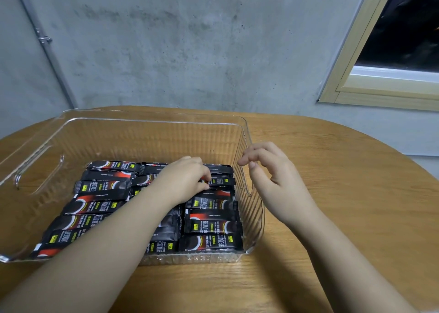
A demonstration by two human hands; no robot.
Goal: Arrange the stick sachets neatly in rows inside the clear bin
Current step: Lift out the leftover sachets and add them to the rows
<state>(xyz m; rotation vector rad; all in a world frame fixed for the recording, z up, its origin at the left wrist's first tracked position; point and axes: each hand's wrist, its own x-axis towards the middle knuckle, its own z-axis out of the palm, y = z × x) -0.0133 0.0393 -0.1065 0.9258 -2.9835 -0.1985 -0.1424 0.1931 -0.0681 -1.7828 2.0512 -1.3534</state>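
Observation:
A clear ribbed plastic bin (pixel 152 132) stands on the wooden table. Several black stick sachets (pixel 213 225) with red and yellow print lie flat inside it in rough columns, covering its floor. My left hand (pixel 183 179) reaches into the bin from the near side, and its curled fingertips pinch a sachet (pixel 221 181) in the right column near the back. My forearm hides the middle column. My right hand (pixel 268 172) hovers just outside the bin's right wall, fingers loosely bent, holding nothing.
The oval wooden table (pixel 344 194) extends to the right of the bin and in front of it. A grey concrete wall rises behind. A wood-framed window (pixel 384 84) is at the upper right, and a metal pipe (pixel 45 42) runs down the wall on the left.

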